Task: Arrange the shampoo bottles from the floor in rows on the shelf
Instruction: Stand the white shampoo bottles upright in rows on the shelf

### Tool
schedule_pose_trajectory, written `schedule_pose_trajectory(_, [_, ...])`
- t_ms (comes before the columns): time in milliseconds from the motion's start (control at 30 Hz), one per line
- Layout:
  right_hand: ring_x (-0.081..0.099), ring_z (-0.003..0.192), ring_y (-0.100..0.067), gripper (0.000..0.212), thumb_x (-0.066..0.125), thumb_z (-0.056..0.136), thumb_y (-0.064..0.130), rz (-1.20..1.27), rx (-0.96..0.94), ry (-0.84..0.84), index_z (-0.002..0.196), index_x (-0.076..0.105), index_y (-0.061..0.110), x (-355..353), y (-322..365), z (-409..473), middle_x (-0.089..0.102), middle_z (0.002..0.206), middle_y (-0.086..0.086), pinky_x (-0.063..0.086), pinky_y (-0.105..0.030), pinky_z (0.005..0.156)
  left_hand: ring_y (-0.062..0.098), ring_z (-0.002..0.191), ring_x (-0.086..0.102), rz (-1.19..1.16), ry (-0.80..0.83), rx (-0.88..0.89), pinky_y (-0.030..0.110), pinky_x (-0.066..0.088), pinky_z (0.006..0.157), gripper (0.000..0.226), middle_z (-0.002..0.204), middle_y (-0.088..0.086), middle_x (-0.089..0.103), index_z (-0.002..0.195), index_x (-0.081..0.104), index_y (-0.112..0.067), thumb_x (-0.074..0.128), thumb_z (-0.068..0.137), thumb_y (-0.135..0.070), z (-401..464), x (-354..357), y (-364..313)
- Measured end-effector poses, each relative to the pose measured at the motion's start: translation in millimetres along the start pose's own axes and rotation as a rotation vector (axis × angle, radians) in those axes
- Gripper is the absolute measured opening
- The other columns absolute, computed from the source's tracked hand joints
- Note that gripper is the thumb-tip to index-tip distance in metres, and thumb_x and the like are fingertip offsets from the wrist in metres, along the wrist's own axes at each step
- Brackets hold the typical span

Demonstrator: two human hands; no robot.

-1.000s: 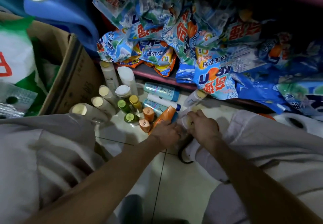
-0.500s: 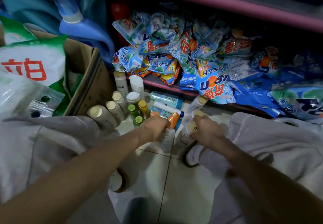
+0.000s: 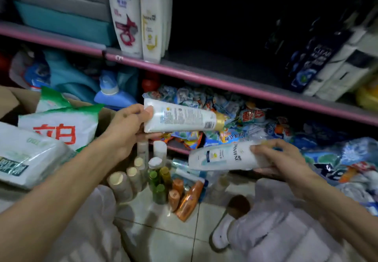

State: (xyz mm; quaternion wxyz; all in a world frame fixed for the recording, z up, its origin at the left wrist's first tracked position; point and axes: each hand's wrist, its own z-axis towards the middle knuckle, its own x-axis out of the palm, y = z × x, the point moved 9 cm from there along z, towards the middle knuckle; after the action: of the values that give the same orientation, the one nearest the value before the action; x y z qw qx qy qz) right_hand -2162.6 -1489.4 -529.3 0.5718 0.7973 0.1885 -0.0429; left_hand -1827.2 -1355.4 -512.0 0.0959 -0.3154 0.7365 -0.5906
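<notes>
While I hold both up below the pink shelf (image 3: 225, 81): left hand (image 3: 124, 126) clasps gold-capped tube (image 3: 180, 117), cap at three o'clock; right hand (image 3: 282, 159) grips Pantene bottle (image 3: 223, 157).

My feed was dim overall. The back of the upper shelf (image 3: 225, 65) sank into near-black, while the floor tiles (image 3: 163, 239) caught a soft sheen. Both forearms and the trousers at the bottom edge were smeared by motion blur. Wide-angle distortion bowed the shelf's pink rim (image 3: 204, 77). The white tube (image 3: 180, 116) looked washed out, its small print unreadable.
</notes>
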Motion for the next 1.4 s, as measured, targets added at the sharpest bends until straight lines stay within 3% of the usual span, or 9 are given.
schedule_pose_trajectory(133, [0.073, 0.072, -0.017, 0.026, 0.078, 0.074, 0.018, 0.178, -0.014, 0.018, 0.085, 0.06, 0.003, -11.0, 14.2, -6.1, 0.069, 0.088, -0.01, 0.059, -0.031, 0.058, 0.015, 0.067, 0.071, -0.437, 0.004, -0.021, 0.025, 0.056, 0.051, 0.014, 0.086, 0.007, 0.07, 0.09, 0.056, -0.004, 0.047, 0.098, -0.012, 11.5, 41.5, -31.5])
schedule_pose_trajectory(300, [0.071, 0.083, -0.027, 0.031, 0.076, 0.076, 0.017, 0.221, -0.019, -0.059, 0.087, 0.054, -0.002, -16.1, 1.3, -4.5, 0.069, 0.095, -0.016, 0.06, -0.035, 0.059, 0.024, 0.077, 0.063, -0.568, 0.021, -0.077, 0.031, 0.056, 0.047, 0.017, 0.099, 0.014, 0.063, 0.111, 0.05, 0.002, 0.044, 0.1, -0.009, 40.9, 121.5, -65.8])
schedule_pose_trajectory(533, [0.069, 0.084, -0.027, 0.032, 0.077, 0.076, 0.014, 0.391, -0.014, -0.141, 0.09, 0.052, 0.0, -16.5, -9.3, 1.9, 0.067, 0.097, -0.017, 0.057, -0.027, 0.05, 0.03, 0.083, 0.065, -0.314, -0.166, -0.089, 0.034, 0.058, 0.059, 0.029, 0.119, 0.022, 0.06, 0.127, 0.044, 0.004, 0.044, 0.099, -0.005, 82.4, 168.3, -55.8])
schedule_pose_trajectory(667, [0.072, 0.068, -0.015, 0.029, 0.077, 0.075, 0.014, 0.467, -0.017, -0.107, 0.086, 0.051, 0.005, -9.4, -6.0, -0.2, 0.069, 0.091, -0.013, 0.057, -0.028, 0.052, 0.021, 0.075, 0.063, -0.137, -0.067, -0.154, 0.026, 0.058, 0.059, 0.029, 0.114, 0.02, 0.063, 0.123, 0.049, 0.008, 0.049, 0.094, 0.006, 85.9, 165.7, -50.3])
schedule_pose_trajectory(800, [0.072, 0.067, -0.011, 0.029, 0.074, 0.076, 0.011, 0.499, -0.063, -0.043, 0.093, 0.053, 0.001, -3.2, 5.5, -6.4, 0.071, 0.083, -0.01, 0.057, -0.026, 0.051, 0.014, 0.082, 0.066, 0.392, 0.093, -0.018, 0.02, 0.055, 0.057, 0.035, 0.11, 0.005, 0.065, 0.112, 0.062, -0.009, 0.065, 0.088, -0.033, 60.2, 144.6, -39.0])
schedule_pose_trajectory(867, [0.073, 0.069, -0.015, 0.03, 0.073, 0.075, 0.01, 0.507, -0.101, 0.017, 0.095, 0.053, 0.001, 2.6, 11.3, -10.2, 0.074, 0.078, -0.006, 0.057, -0.025, 0.051, 0.004, 0.093, 0.062, 0.734, 0.278, 0.116, 0.017, 0.05, 0.071, 0.046, 0.112, -0.01, 0.064, 0.112, 0.064, -0.025, 0.063, 0.079, -0.057, 38.6, 137.1, -19.3])
schedule_pose_trajectory(967, [0.073, 0.077, -0.021, 0.026, 0.074, 0.073, 0.014, 0.455, -0.167, 0.057, 0.091, 0.056, 0.006, 6.4, 19.7, -13.7, 0.074, 0.081, -0.005, 0.059, -0.03, 0.056, 0.006, 0.123, 0.042, 1.206, 0.538, 0.277, 0.032, 0.04, 0.1, 0.088, 0.137, -0.017, 0.043, 0.139, 0.037, -0.038, 0.067, 0.063, -0.072, 12.1, 122.5, 28.8])
schedule_pose_trajectory(1100, [0.072, 0.082, -0.021, 0.041, 0.082, 0.065, 0.024, 0.391, -0.193, 0.098, 0.094, 0.059, 0.006, 15.8, 27.3, -17.3, 0.072, 0.088, -0.006, 0.061, -0.037, 0.063, 0.013, 0.126, 0.032, 1.54, 0.422, 0.54, 0.042, 0.041, 0.101, 0.11, 0.144, -0.012, 0.027, 0.14, -0.007, -0.049, 0.07, 0.062, -0.06, 3.1, 105.9, 54.8])
schedule_pose_trajectory(1400, [0.069, 0.097, -0.037, 0.057, 0.082, 0.06, 0.039, 0.481, 0.043, 0.394, 0.109, 0.072, 0.012, 64.7, 84.2, -12.9, 0.071, 0.111, -0.011, 0.059, -0.035, 0.069, 0.011, 0.107, 0.044, 1.325, 0.118, 0.578, 0.035, 0.052, 0.074, 0.085, 0.121, -0.011, 0.042, 0.136, 0.02, -0.035, 0.067, 0.066, -0.048, 13.2, 76.7, 21.4])
